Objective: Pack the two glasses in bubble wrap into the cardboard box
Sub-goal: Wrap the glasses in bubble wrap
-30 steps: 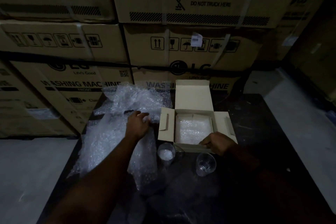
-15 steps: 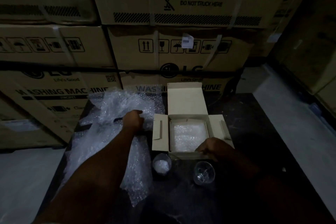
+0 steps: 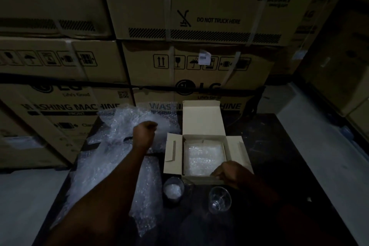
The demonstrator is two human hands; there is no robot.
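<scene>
On table [image 3: 279, 156] | left hand [image 3: 145, 134] fingers clenched on bubble wrap [image 3: 111, 146] | right hand [image 3: 229, 171] fingers pinching cardboard box [image 3: 173, 154] front edge | risk: tugged wrap could topple adjacent glass [image 3: 173, 187]

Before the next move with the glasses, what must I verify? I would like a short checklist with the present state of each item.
1. Cardboard box open, lid flap up: ok.
2. Box floor padded with a bubble wrap lining: ok.
3. Right hand holds the box's near edge steady: ok.
4. Left hand has a firm grip on the loose bubble wrap sheet: cannot tell, the fist is blurred.
5. Both glasses wrapped on the outside: not ok. The stuffed glass only has wrap inside, and the empty glass is bare.
6. Both glasses upright on the table: ok.
</scene>
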